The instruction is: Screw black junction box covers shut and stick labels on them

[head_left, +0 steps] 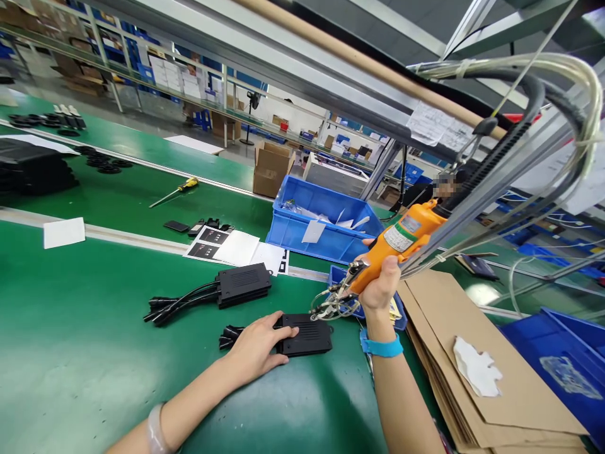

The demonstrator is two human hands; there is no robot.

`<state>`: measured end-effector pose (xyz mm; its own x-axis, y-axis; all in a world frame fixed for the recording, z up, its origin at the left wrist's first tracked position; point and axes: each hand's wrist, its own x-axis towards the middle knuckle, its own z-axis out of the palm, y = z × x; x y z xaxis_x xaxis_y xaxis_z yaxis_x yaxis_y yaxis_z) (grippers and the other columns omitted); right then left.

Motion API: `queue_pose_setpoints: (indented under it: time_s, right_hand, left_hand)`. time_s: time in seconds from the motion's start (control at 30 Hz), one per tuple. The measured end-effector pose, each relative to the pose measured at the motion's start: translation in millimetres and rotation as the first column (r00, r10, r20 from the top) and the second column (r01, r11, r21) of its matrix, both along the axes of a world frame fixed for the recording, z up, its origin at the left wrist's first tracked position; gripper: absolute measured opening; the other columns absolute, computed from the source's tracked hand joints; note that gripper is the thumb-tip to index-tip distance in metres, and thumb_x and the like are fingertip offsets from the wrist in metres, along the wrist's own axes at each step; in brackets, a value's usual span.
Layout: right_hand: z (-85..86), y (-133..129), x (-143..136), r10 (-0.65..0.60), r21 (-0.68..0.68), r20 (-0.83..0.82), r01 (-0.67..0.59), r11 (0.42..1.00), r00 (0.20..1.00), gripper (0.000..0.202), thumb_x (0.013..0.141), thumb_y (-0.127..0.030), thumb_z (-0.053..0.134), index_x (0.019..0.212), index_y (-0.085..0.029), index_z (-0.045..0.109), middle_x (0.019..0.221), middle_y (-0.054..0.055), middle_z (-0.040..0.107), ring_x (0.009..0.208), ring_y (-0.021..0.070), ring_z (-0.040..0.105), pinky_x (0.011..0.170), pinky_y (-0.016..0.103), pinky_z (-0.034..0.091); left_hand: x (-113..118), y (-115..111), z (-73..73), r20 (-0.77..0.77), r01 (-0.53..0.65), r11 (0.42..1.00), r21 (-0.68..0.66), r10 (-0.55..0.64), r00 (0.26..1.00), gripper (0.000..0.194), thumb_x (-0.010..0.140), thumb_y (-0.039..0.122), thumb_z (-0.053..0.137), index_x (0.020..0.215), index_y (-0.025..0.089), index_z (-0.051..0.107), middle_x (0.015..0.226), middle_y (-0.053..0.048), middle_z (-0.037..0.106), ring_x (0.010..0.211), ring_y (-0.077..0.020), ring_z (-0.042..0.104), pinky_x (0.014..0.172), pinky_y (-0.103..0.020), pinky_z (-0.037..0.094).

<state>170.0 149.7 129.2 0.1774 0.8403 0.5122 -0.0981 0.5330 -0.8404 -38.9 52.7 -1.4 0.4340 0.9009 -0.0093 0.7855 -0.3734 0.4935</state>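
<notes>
My left hand [259, 345] holds down a flat black plastic box [309, 335] with a ribbed lid. Its fingers lie across the box's left end and the thumb rests at the near edge. Short black cables [229, 336] stick out past that hand. My right hand [379, 289] is wrapped round an orange electric screwdriver [396, 238], held tilted with its lower end over the box's far edge. Whether the bit touches a screw is too small to tell. Farther back, similar black boxes with cables [243, 285] lie stacked on the green bench.
A blue bin [312, 234] with bagged parts stands behind. A small blue tray [399, 313] sits partly hidden behind my right hand. Cardboard sheets [466, 328] and another blue bin [562, 372] are at right. Printed sheets [227, 246] and a yellow-handled screwdriver [189, 183] lie farther back.
</notes>
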Motion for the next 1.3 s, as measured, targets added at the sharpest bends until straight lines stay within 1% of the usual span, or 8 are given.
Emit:
queue_pose_setpoints:
  time_s: [0.37, 0.5, 0.7, 0.83, 0.97, 1.07, 1.17, 1.3]
  right_hand:
    - [-6.0, 0, -1, 0.015, -0.013, 0.012, -0.015, 1.000, 1.000, 0.051, 0.085, -0.070, 0.050, 0.098, -0.021, 0.059, 0.058, -0.001, 0.056, 0.033, 0.0132, 0.047, 0.029, 0.023, 0.031]
    - [-9.5, -1, 0, 0.039, -0.035, -0.018, -0.039, 0.999, 0.999, 0.052, 0.084, -0.071, 0.050, 0.096, -0.021, 0.058, 0.059, -0.001, 0.056, 0.032, 0.0127, 0.046, 0.027, 0.022, 0.027]
    - [-15.6, -6, 0, 0.009, -0.018, -0.038, -0.010, 1.000, 0.999, 0.054, 0.084, -0.071, 0.050, 0.098, -0.019, 0.058, 0.061, -0.001, 0.058, 0.036, 0.0149, 0.052, 0.029, 0.023, 0.032]
    - [-1.0, -18, -6, -0.064, 0.058, -0.015, 0.065, 0.996, 0.998, 0.049, 0.086, -0.064, 0.052, 0.098, -0.017, 0.061, 0.056, -0.002, 0.057, 0.035, 0.0130, 0.049, 0.033, 0.024, 0.036]
    - [33.5, -29, -15, -0.158, 0.151, -0.027, 0.160, 0.975, 0.987, 0.053, 0.090, -0.061, 0.048, 0.110, -0.015, 0.066, 0.063, 0.000, 0.056, 0.042, 0.0133, 0.050, 0.037, 0.026, 0.040]
    - [53.3, -31, -28, -0.154, 0.143, -0.031, 0.157, 0.977, 0.988, 0.056, 0.094, -0.060, 0.041, 0.120, -0.016, 0.065, 0.067, 0.000, 0.054, 0.046, 0.0127, 0.050, 0.040, 0.027, 0.041]
    - [53.6, -27, -46, -0.082, 0.099, -0.041, 0.085, 0.991, 0.996, 0.056, 0.095, -0.061, 0.039, 0.123, -0.019, 0.063, 0.065, -0.001, 0.052, 0.043, 0.0117, 0.050, 0.038, 0.025, 0.040]
    - [31.2, -21, -64, -0.029, 0.051, -0.045, 0.032, 0.998, 0.999, 0.054, 0.092, -0.062, 0.044, 0.114, -0.018, 0.065, 0.060, -0.002, 0.054, 0.039, 0.0110, 0.050, 0.035, 0.023, 0.041]
  left_hand:
    - [-2, -3, 5.3, -0.017, 0.029, 0.999, 0.036, -0.028, 0.999, 0.068, 0.073, 0.026, 0.087, 0.135, 0.033, 0.060, 0.148, -0.020, 0.048, 0.135, -0.0423, 0.045, 0.106, -0.058, 0.045]
    - [-1, -2, 7.0, -0.035, 0.037, 0.999, 0.040, -0.036, 0.999, 0.065, 0.075, 0.026, 0.084, 0.135, 0.033, 0.060, 0.142, -0.021, 0.053, 0.130, -0.0406, 0.052, 0.104, -0.057, 0.047]
    - [-2, -2, 2.2, -0.030, 0.039, 0.999, 0.025, -0.038, 0.999, 0.063, 0.077, 0.029, 0.083, 0.136, 0.030, 0.060, 0.141, -0.025, 0.052, 0.130, -0.0408, 0.053, 0.104, -0.055, 0.048]
    - [-4, 0, -2.8, -0.025, 0.059, 0.998, 0.033, -0.058, 0.998, 0.063, 0.078, 0.031, 0.082, 0.137, 0.030, 0.059, 0.141, -0.026, 0.052, 0.130, -0.0420, 0.052, 0.103, -0.056, 0.048]
    - [-5, 2, -3.9, -0.012, 0.092, 0.992, 0.082, -0.091, 0.996, 0.065, 0.078, 0.031, 0.083, 0.137, 0.031, 0.058, 0.139, -0.024, 0.053, 0.129, -0.0412, 0.053, 0.104, -0.056, 0.047]
    - [-4, 3, -1.4, -0.014, 0.115, 0.988, 0.105, -0.115, 0.993, 0.065, 0.078, 0.033, 0.083, 0.137, 0.032, 0.058, 0.139, -0.023, 0.054, 0.129, -0.0405, 0.052, 0.106, -0.057, 0.044]
    - [-4, 1, 1.7, -0.006, 0.118, 0.987, 0.111, -0.118, 0.993, 0.060, 0.082, 0.041, 0.077, 0.138, 0.032, 0.058, 0.138, -0.022, 0.056, 0.131, -0.0406, 0.051, 0.108, -0.061, 0.041]
    - [-5, -1, 4.9, 0.011, 0.104, 0.988, 0.116, -0.106, 0.994, 0.053, 0.088, 0.047, 0.069, 0.138, 0.035, 0.057, 0.135, -0.018, 0.060, 0.128, -0.0397, 0.054, 0.105, -0.062, 0.043]
